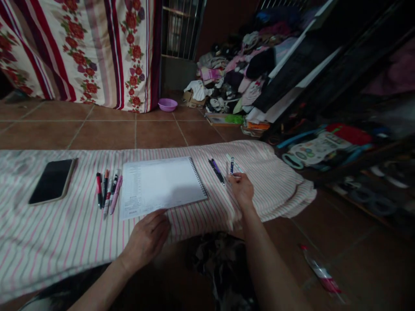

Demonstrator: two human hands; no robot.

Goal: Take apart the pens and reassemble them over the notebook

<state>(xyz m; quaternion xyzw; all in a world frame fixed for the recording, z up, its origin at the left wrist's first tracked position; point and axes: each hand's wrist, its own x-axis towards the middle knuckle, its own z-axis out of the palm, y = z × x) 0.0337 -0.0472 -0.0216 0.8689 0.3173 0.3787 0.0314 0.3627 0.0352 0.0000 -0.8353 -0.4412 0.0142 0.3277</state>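
R hand (242, 188) pinched on pen (232, 165), L hand (149, 235) at nr edge of notebook (168, 179), grip unclear

Dim overall, near-black at far right, soft shadow on the notebook (162, 179), wide-angle stretch at edges

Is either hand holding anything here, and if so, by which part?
The right hand appears to hold a blue-and-white pen by its near end. The left hand is at the notebook; whether it grips anything cannot be told.
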